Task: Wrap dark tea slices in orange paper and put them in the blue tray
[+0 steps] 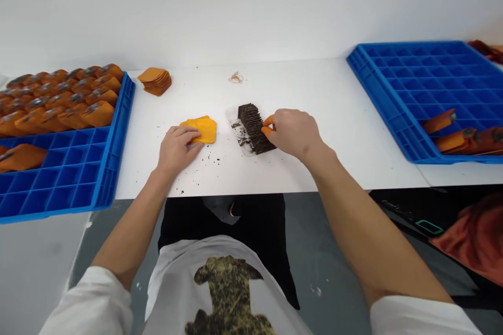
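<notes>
My left hand (178, 147) lies on a small yellow-orange flat pouch (207, 130), its fingers over the top and its thumb along the lower edge. To the right, a tight row of thin dark brown corrugated pieces (255, 128) sits on a clear plastic tray (240, 136) with dark crumbs in it. My right hand (294, 131) is at the right side of this row, fingers curled together in a pinch. Orange covers show on its fingertips, touching or very close to the brown pieces. Whatever is between those fingertips is hidden.
At left, a blue divided tray (112, 167) holds many orange pouches (63, 99). A second blue tray (387, 110) at right has several orange pieces (458, 138). A stack of orange pieces (156, 81) and rubber bands (236, 78) lie behind. Dark crumbs dot the white table (314, 84).
</notes>
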Available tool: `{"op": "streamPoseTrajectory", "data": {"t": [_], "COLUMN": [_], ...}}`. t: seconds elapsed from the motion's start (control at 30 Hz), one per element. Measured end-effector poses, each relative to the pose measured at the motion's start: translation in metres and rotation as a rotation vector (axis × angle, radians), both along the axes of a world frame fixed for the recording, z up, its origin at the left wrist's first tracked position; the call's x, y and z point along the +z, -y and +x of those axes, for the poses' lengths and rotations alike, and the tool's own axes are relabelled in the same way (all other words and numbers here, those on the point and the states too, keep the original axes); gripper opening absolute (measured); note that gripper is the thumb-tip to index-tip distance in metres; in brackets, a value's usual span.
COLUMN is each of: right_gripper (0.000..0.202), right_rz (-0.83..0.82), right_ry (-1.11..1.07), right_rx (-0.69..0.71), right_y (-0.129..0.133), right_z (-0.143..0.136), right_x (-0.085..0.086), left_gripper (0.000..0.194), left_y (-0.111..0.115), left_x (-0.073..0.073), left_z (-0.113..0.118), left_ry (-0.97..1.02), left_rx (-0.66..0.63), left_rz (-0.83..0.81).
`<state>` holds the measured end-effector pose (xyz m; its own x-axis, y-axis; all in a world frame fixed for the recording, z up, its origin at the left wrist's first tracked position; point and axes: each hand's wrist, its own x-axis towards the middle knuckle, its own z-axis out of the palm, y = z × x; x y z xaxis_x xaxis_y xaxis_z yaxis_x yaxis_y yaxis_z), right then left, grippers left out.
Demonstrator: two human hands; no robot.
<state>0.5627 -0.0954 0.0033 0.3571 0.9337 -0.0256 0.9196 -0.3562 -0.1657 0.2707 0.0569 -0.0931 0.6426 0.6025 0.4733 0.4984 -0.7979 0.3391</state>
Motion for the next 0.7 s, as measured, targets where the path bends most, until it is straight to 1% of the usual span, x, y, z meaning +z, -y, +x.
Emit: {"op": "streamPoseTrajectory", "data": {"t": [0.07, 0.17, 0.2, 0.23, 0.33, 0.4, 0.5, 0.57, 0.7], "right_gripper": [0.026, 0.029, 0.029, 0.026, 0.017, 0.019, 0.025, 0.027, 0.026], "right_rz": [0.049, 0.212, 0.246, 0.251, 0.168, 0.102, 0.023, -0.017, -0.055], "right_ry": [-0.111, -0.419, -0.459, -0.425, -0.145, -0.013, 0.088, 0.149, 0.173], "right_rx": [0.009, 0.010, 0.006, 0.002, 0.011, 0.051, 0.105, 0.100, 0.084], "right_y": [0.001, 0.003, 0.002, 0.000, -0.010, -0.017, -0.023, -0.024, -0.023], "right_z": [0.002, 0.010, 0.012, 0.014, 0.010, 0.001, -0.015, -0.023, -0.026], "right_x": [0.000, 0.002, 0.002, 0.002, -0.002, -0.005, -0.004, -0.002, 0.005], "left_gripper": [0.022, 0.019, 0.019, 0.018, 0.018, 0.019, 0.019, 0.018, 0.017], "left_y": [0.000, -0.002, -0.002, -0.002, -0.003, -0.002, -0.001, 0.000, 0.000], "left_x": [-0.002, -0.004, -0.005, -0.005, -0.007, -0.007, -0.007, -0.007, -0.007], "left_z": [-0.001, -0.001, -0.002, -0.001, -0.001, -0.001, -0.001, 0.000, 0.001], "left_ry": [0.031, 0.065, 0.069, 0.070, 0.062, 0.057, 0.057, 0.060, 0.054], "left_rx": [-0.011, -0.026, -0.028, -0.029, -0.024, -0.020, -0.025, -0.026, -0.009], "left_rz": [-0.001, -0.008, -0.013, -0.019, -0.036, -0.044, -0.049, -0.052, -0.070]}}
